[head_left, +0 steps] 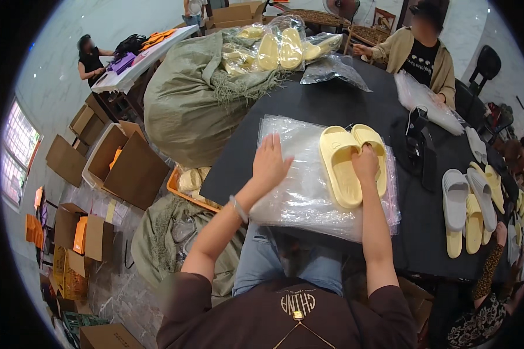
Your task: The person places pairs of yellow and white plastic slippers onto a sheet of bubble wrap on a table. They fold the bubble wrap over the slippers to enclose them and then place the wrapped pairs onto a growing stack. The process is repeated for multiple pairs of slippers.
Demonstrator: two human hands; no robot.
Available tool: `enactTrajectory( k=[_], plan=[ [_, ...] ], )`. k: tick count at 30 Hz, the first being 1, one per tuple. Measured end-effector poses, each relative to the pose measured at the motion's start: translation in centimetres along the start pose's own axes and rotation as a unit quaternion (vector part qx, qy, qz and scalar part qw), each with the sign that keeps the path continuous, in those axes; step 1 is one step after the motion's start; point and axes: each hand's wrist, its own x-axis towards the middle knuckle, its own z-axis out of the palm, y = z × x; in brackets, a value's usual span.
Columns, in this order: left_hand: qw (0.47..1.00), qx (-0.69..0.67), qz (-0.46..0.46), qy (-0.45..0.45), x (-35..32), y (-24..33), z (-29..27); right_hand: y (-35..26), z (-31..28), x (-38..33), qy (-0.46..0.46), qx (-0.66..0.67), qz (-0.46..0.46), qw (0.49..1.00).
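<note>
A pair of pale yellow slide slippers (342, 174) lies side by side on a stack of clear plastic bags (285, 200), toes pointing away from me. My right hand (365, 164) grips the pair where the two slippers meet, just behind the straps; its fingertips are partly hidden. To the left, my left hand (272, 164) is open with its fingers stretched out, over the left part of the bags. Whether it presses on the plastic or hovers just above, I cannot tell. It holds nothing.
A black table (244, 145) carries a black stand (416, 136) and several grey and yellow slippers (455, 200) at right. Bagged yellow slippers (268, 52) top a large green sack (180, 99). Across sits a co-worker (428, 52) with plastic bags. Cardboard boxes (137, 168) stand at left.
</note>
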Motion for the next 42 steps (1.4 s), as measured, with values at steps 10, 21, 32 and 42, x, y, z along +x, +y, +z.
enactTrajectory(
  k=[10,21,32,42],
  plan=[
    [0.962,-0.138,-0.190,0.137,9.1,-3.5,3.7,0.1,-0.2,-0.1,-0.015,0.010,0.014,1.000],
    [0.969,-0.045,-0.058,0.238,5.6,-3.3,3.9,-0.2,-0.2,-0.1,-0.014,0.030,0.018,0.999],
    [0.995,0.009,-0.042,-0.089,-5.7,0.0,0.5,-4.9,-4.5,1.0,0.033,0.266,-0.086,0.959],
    [0.997,0.003,0.032,-0.075,-5.7,-0.7,0.4,-16.5,3.4,-1.5,-0.171,0.142,-0.171,0.960]
  ],
)
